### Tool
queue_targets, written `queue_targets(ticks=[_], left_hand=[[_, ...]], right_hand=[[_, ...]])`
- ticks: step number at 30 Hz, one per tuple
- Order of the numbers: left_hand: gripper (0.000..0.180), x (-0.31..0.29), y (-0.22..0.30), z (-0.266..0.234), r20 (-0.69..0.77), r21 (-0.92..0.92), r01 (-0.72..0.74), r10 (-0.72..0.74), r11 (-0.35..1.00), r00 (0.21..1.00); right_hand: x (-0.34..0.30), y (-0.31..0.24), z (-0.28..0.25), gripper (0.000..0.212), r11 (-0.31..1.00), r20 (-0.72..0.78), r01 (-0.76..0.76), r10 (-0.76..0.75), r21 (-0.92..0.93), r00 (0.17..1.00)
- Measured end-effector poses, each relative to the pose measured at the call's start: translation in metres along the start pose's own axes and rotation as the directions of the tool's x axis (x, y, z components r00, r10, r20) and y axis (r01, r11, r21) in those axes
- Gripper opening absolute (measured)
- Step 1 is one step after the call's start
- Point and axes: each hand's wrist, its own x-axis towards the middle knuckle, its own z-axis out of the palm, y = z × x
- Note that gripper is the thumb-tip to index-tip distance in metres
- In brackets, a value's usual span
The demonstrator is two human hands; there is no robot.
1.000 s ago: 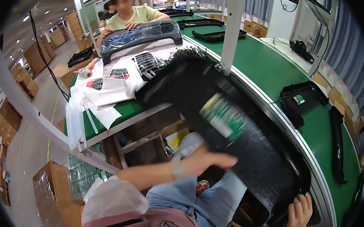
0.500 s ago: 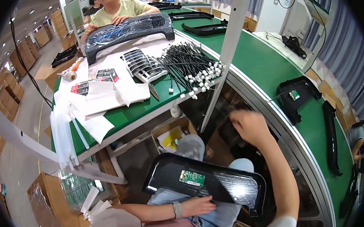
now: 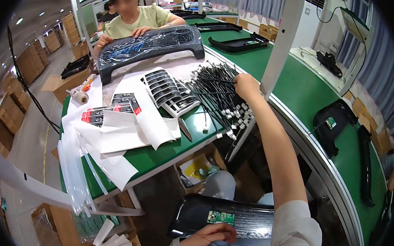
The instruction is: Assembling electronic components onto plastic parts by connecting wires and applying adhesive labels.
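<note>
A glossy black plastic panel (image 3: 190, 218) lies across my lap, with a small green circuit board (image 3: 221, 217) set on it. My left hand (image 3: 212, 237) rests at its near edge just below the board, fingers loosely bent and apart, gripping nothing that I can see. Up on the green table, a heap of black cables (image 3: 211, 85) with white connectors (image 3: 238, 119) spreads by the white post. My right hand (image 3: 247, 86) is at the right side of this heap, its fingers pinched together on a black cable. My right forearm covers the right part of the panel.
Printed label sheets (image 3: 169, 91), white papers (image 3: 128, 132), a blade (image 3: 185, 129) and clear plastic strips (image 3: 72, 169) lie on the table. Opposite, a person holds a film-wrapped black panel (image 3: 152, 42). A white post (image 3: 282, 42) stands beside the cables. More black parts (image 3: 336, 126) sit on the curved green bench.
My right hand has moved up and forward from above the bench's inner edge to the cable heap and closed there. The left hand stays by the panel, its fingers more bent. The view has shifted.
</note>
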Motion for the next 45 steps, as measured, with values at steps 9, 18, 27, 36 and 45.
queue_targets(ticks=[9,18,27,36,45], left_hand=[[0.018,-0.003,0.068,-0.017,-0.215,0.308,-0.182,0.255,0.934,0.943],[0.026,0.045,0.155,-0.013,-0.224,0.682,-0.53,0.834,0.504,0.504],[0.033,0.048,0.189,0.032,-0.107,0.668,-0.721,0.982,0.185,0.153],[0.018,-0.003,0.156,0.061,0.18,0.926,-0.358,0.688,0.123,0.703],[0.02,-0.001,0.133,0.039,0.234,0.966,-0.251,0.221,0.055,0.947]], right_hand=[[-0.004,-0.005,-0.06,0.011,0.908,-0.493,0.167,0.049,0.384,0.869],[-0.066,-0.027,-0.107,0.016,0.692,-0.359,0.228,0.048,0.685,0.932],[-0.203,-0.074,-0.136,0.019,0.75,-0.463,0.591,-0.428,0.298,0.776],[-0.258,-0.082,-0.218,0.025,0.527,-0.226,0.35,-0.287,0.774,0.931],[-0.304,-0.076,-0.203,0.012,0.695,0.138,0.21,-0.409,0.688,0.902]])
